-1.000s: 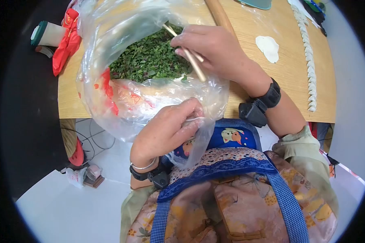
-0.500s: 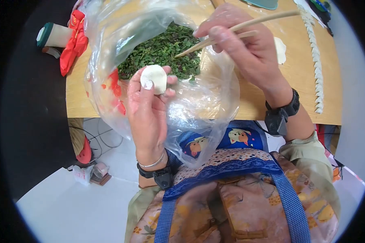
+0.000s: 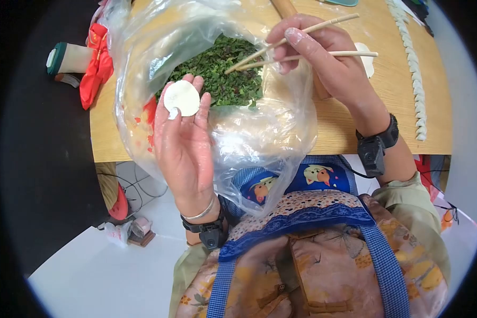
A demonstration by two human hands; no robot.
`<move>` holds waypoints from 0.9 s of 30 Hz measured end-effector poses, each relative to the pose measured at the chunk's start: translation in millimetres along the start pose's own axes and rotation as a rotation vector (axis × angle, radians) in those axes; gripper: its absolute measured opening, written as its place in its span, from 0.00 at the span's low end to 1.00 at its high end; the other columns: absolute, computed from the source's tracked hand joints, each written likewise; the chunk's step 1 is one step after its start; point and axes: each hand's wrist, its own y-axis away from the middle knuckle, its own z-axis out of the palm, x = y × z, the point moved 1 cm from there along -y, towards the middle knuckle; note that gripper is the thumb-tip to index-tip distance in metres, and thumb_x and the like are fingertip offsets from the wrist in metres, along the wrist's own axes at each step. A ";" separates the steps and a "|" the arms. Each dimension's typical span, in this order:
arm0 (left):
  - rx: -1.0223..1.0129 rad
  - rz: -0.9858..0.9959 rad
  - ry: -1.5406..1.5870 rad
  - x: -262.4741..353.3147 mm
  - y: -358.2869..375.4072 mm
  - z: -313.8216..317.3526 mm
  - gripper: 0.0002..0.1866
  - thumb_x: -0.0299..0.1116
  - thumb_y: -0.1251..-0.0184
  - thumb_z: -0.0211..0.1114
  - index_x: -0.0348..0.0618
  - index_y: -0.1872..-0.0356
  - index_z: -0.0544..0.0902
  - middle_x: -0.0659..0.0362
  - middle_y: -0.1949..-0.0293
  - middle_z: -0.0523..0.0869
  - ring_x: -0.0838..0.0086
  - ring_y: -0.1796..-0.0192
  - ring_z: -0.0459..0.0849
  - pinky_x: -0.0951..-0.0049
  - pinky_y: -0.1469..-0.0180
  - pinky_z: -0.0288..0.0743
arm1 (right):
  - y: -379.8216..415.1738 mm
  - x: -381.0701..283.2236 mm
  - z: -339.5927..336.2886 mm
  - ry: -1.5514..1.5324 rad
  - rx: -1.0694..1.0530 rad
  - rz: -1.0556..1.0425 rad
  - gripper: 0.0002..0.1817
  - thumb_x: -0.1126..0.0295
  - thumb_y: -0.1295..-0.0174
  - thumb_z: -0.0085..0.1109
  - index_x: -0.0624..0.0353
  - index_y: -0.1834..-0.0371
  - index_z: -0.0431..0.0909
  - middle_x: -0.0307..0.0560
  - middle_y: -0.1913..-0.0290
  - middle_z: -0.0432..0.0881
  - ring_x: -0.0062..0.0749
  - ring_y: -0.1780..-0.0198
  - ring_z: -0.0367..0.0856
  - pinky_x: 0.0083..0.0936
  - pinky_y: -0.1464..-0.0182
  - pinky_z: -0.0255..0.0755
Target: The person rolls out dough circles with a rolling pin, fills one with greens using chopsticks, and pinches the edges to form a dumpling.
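On the fingers of my left hand (image 3: 188, 143) lies a round white dough wrapper (image 3: 182, 99), with the thumb pressed on its lower edge. My right hand (image 3: 328, 58) grips a pair of wooden chopsticks (image 3: 331, 22), their tips close together at the chopped green filling (image 3: 217, 66). The filling sits inside a large clear plastic bag (image 3: 249, 138) that spreads over the table's near edge. Flour dusts my fingertips. A wooden rolling pin (image 3: 319, 87) lies partly hidden behind my right hand.
A long row of folded dumplings (image 3: 414, 74) runs along the right side of the wooden table (image 3: 376, 127). Another dough wrapper (image 3: 364, 58) rests beyond my right wrist. Red plastic (image 3: 96, 69) and a green-and-white container (image 3: 69, 58) are at the left.
My left hand has shifted left and turned more palm-up, its fingers straighter under the wrapper. The chopsticks have spread apart at their back ends, and my right hand has moved slightly right.
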 end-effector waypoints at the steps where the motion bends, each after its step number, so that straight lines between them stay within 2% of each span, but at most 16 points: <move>1: -0.003 -0.003 0.008 -0.5 -0.3 0.6 0.27 0.25 0.25 0.52 0.26 0.29 0.62 0.36 0.30 0.68 0.47 0.26 0.69 0.52 0.25 0.66 | 2.8 3.6 -1.6 -0.016 0.023 -0.006 0.15 0.63 0.23 0.52 0.65 0.52 0.82 0.41 0.63 0.83 0.18 0.66 0.81 0.14 0.63 0.78; 4: 0.002 -0.024 0.021 -4.0 1.9 2.5 0.27 0.25 0.26 0.52 0.25 0.29 0.62 0.36 0.30 0.69 0.48 0.26 0.69 0.52 0.25 0.65 | 8.2 8.1 -5.3 -0.059 0.048 0.043 0.14 0.63 0.23 0.53 0.63 0.55 0.81 0.37 0.67 0.79 0.15 0.69 0.78 0.13 0.66 0.76; 11: 0.011 -0.067 0.015 -8.8 0.6 1.2 0.26 0.24 0.26 0.52 0.24 0.30 0.64 0.37 0.32 0.72 0.49 0.27 0.70 0.53 0.24 0.65 | 13.1 6.8 0.9 0.041 0.066 -0.001 0.12 0.67 0.22 0.48 0.64 0.53 0.79 0.37 0.70 0.77 0.15 0.70 0.75 0.14 0.67 0.71; 13: 0.012 -0.060 0.014 -10.4 0.4 4.1 0.26 0.25 0.26 0.52 0.24 0.30 0.64 0.37 0.32 0.72 0.49 0.27 0.71 0.54 0.24 0.65 | 15.1 6.6 3.4 -0.034 -0.002 0.084 0.12 0.64 0.24 0.53 0.62 0.57 0.80 0.33 0.70 0.75 0.12 0.69 0.75 0.13 0.67 0.75; 17: 0.002 -0.054 -0.006 -13.4 -0.3 7.0 0.26 0.25 0.26 0.53 0.23 0.31 0.64 0.37 0.32 0.71 0.49 0.27 0.70 0.55 0.24 0.65 | 20.7 6.2 11.7 -0.073 -0.013 0.188 0.10 0.66 0.25 0.53 0.61 0.56 0.79 0.33 0.69 0.75 0.12 0.69 0.76 0.13 0.68 0.74; 27: 0.007 -0.034 -0.007 -13.6 2.3 4.1 0.26 0.25 0.26 0.54 0.23 0.31 0.64 0.35 0.30 0.69 0.48 0.26 0.69 0.54 0.24 0.65 | 18.9 13.4 9.6 -0.026 0.064 0.030 0.12 0.65 0.25 0.53 0.64 0.58 0.79 0.36 0.70 0.79 0.14 0.71 0.79 0.14 0.69 0.74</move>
